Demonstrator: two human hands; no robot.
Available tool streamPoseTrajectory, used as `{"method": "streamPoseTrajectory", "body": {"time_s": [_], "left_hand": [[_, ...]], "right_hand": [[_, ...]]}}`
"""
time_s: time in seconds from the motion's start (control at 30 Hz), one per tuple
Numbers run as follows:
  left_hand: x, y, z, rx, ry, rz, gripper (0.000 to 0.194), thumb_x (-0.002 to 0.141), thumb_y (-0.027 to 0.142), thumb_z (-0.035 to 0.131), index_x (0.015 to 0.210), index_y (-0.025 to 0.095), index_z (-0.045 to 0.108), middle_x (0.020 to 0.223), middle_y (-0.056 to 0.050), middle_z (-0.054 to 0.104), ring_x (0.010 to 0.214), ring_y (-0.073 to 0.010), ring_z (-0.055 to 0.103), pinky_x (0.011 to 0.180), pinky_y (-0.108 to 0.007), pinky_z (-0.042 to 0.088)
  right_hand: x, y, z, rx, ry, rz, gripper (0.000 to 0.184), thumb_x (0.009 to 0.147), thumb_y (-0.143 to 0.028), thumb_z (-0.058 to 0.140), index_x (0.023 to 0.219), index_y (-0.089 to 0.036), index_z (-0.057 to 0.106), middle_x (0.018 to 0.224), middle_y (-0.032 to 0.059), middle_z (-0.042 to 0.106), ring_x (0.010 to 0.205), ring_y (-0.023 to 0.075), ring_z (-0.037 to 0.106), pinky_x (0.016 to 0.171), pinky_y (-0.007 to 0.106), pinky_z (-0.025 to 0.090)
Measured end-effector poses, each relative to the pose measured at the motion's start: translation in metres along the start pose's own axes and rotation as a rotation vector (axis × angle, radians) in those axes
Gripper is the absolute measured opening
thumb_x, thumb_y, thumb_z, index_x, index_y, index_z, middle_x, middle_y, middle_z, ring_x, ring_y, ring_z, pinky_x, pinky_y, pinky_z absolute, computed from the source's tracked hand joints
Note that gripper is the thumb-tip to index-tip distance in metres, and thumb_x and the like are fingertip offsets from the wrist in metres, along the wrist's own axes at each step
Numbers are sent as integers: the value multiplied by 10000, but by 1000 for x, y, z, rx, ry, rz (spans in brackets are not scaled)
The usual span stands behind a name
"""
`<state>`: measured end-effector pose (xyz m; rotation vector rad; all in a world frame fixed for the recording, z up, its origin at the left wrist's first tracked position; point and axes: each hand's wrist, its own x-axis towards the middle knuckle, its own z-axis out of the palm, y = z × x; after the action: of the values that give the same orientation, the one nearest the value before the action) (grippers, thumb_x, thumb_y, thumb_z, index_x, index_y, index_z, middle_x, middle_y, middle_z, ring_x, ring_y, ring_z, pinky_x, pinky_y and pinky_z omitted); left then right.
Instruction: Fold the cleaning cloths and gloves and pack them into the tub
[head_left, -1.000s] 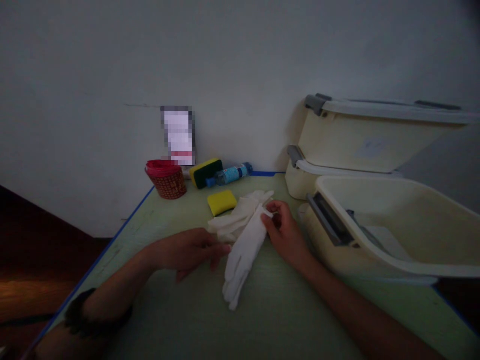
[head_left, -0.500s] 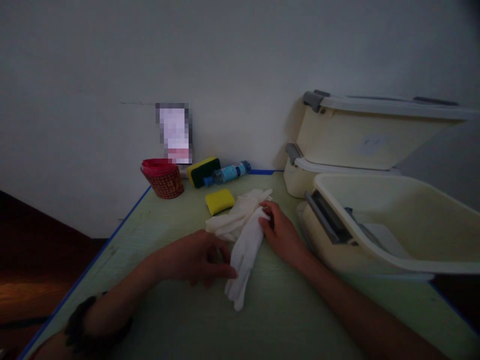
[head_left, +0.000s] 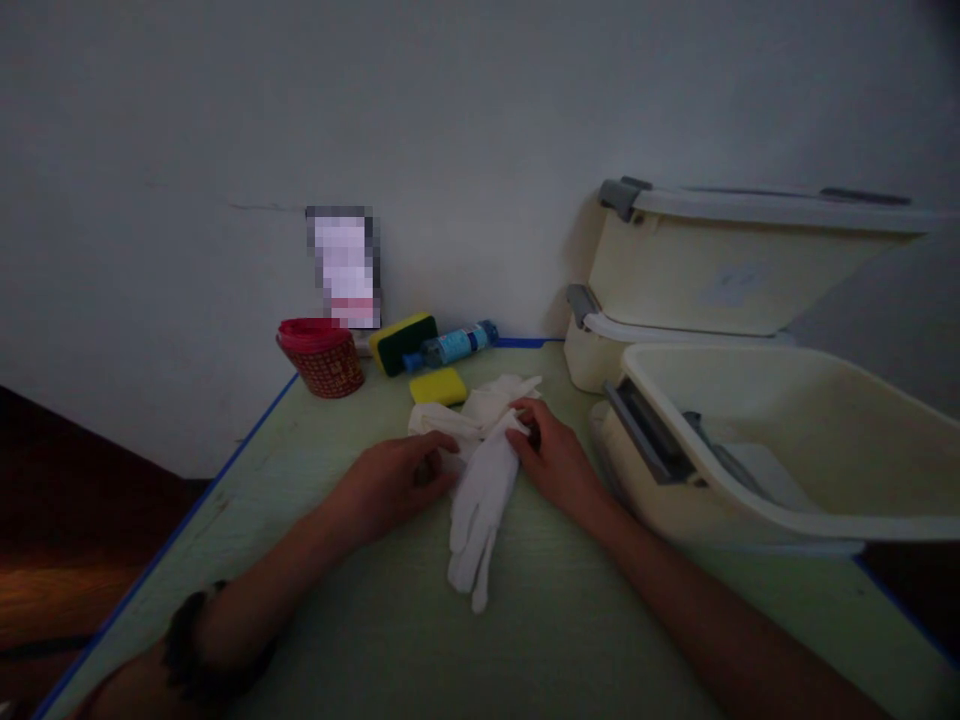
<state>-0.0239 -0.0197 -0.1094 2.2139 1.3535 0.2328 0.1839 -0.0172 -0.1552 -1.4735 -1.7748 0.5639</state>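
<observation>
My left hand (head_left: 394, 485) has moved up the white glove (head_left: 480, 500); both hands now flank its upper half.
My right hand (head_left: 553, 450) pinches the cuff (head_left: 503, 431), the rest trailing toward me; left closure: cannot tell.

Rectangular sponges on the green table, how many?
2: a yellow-and-green rectangular sponge beside the blue plastic bottle, and a yellow rectangular sponge beyond the white fabric gloves, which could hide others.
</observation>
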Motion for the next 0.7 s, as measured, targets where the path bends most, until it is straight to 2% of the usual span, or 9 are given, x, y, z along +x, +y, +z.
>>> {"method": "streamPoseTrajectory", "body": {"time_s": [0.1, 0.2, 0.27, 0.33, 0.4, 0.43, 0.5, 0.6, 0.7], "left_hand": [[1, 1, 0, 71, -26, -9, 310, 775, 421, 488, 978, 225, 616, 696, -5, 608, 603, -145, 534, 554, -238, 364], [2, -2, 2, 137, -11, 2, 268, 815, 395, 440, 887, 230, 639, 725, -15, 617, 638, -158, 543, 575, -254, 371], [3, -6, 4, 180, 76, 49, 231, 825, 337, 440, 891, 219, 627, 805, -29, 615, 706, -173, 555, 626, -277, 404], [5, -11, 7, 217, 236, 132, 224, 801, 296, 491, 977, 210, 600, 945, -59, 580, 849, -204, 544, 725, -318, 433], [8, -15, 8, 249, 371, 227, 338, 767, 279, 556, 1099, 217, 552, 1097, -90, 509, 1014, -242, 476, 843, -376, 415], [10, -18, 9, 264, 394, 270, 366, 762, 275, 571, 1124, 225, 541, 1138, -95, 487, 1064, -253, 440, 886, -399, 394], [14, -22, 9, 276, 337, 336, 299, 791, 277, 551, 1086, 230, 571, 1127, -87, 511, 1071, -250, 434, 910, -412, 377], [21, -27, 9, 251, 220, 388, 215, 841, 322, 493, 959, 195, 621, 997, -78, 590, 968, -215, 504, 864, -366, 405], [31, -30, 11, 293, 296, 426, 222, 836, 353, 506, 887, 179, 635, 912, -74, 618, 895, -201, 534, 790, -329, 423]], "right_hand": [[-1, -1, 0, 10, 4, -9, 305, 783, -187, 470, 1085, -226, 479, 930, 65, 585, 846, 203, 567, 759, 371, 431], [-5, -6, 0, 28, -15, -26, 305, 787, -181, 462, 1089, -217, 485, 947, 72, 592, 866, 204, 568, 765, 369, 431], [-8, -10, 1, 42, -32, -38, 303, 794, -178, 455, 1094, -210, 487, 955, 75, 595, 874, 200, 567, 762, 359, 433], [-10, -14, 2, 78, -69, -60, 298, 800, -180, 452, 1094, -210, 491, 961, 72, 599, 873, 191, 567, 750, 344, 437], [-11, -17, 2, 123, -120, -79, 288, 800, -183, 454, 1083, -212, 500, 961, 67, 602, 869, 184, 569, 739, 331, 440], [-12, -18, 2, 141, -139, -79, 282, 796, -182, 460, 1073, -209, 505, 953, 65, 604, 859, 181, 571, 731, 326, 441], [-12, -18, 3, 159, -150, -63, 269, 782, -180, 476, 1047, -200, 515, 923, 61, 607, 820, 176, 573, 711, 317, 443], [-11, -17, 3, 172, -134, -46, 259, 767, -173, 487, 1022, -201, 520, 872, 46, 608, 737, 160, 566, 669, 300, 443], [-11, -16, 4, 189, -122, -54, 262, 759, -164, 487, 1017, -200, 523, 841, 34, 611, 699, 152, 562, 647, 290, 441]]}}
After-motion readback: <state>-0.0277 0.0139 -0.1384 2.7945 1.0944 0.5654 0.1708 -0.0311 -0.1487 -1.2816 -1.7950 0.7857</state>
